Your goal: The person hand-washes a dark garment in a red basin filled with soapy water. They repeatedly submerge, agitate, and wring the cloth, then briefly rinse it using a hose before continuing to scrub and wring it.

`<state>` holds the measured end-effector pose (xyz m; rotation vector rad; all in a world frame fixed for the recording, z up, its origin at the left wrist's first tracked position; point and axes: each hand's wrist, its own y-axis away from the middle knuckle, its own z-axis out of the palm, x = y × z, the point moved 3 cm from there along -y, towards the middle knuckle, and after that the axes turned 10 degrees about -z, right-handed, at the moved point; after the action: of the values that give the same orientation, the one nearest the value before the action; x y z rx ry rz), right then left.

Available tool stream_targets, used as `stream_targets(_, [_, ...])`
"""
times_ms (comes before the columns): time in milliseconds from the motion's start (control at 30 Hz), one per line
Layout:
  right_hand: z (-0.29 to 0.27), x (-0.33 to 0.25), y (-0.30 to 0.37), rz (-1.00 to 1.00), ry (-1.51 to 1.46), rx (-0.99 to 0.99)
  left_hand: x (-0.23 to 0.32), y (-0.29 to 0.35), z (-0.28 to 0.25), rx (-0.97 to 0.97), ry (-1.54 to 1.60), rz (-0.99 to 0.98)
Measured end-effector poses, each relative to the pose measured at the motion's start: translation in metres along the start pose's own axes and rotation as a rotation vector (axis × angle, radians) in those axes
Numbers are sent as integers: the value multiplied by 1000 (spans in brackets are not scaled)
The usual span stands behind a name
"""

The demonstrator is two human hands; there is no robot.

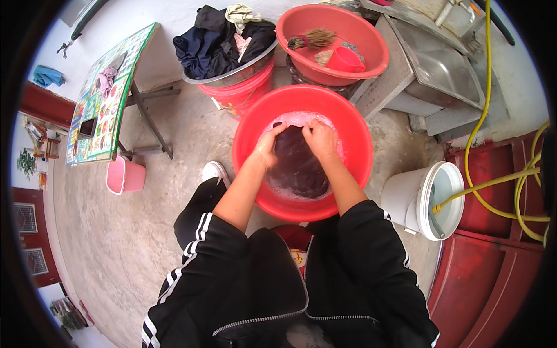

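Observation:
In front of me on the floor stands a wide red basin with soapy water in it. A dark wet piece of clothing lies half sunk in the water; what garment it is, I cannot make out. My left hand grips its far edge on the left, thumb and fingers closed on the cloth. At the far right edge my right hand is bunched into a fist around another part of it. Both hands are close together over the basin. White suds ring the cloth along the water's rim.
Behind the basin, a metal bowl of dark clothes rests on a red bucket. Beside it a larger basin holds a straw brush and a red cup. A white bucket with a yellow hose stands right; a folding table left.

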<state>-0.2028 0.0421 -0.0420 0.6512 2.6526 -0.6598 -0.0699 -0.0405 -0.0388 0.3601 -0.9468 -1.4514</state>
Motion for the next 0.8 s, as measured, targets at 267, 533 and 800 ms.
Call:
stream_targets(267, [-11, 21, -1, 45, 17, -88, 29, -7, -25, 365, -860, 770])
stream_targets(533, [-2, 16, 41, -9, 254, -870, -39, -30, -39, 371, -1584, 181])
stream_targets(800, [-14, -14, 67, 194, -274, -1279, -43, -36, -5, -81, -1582, 370])
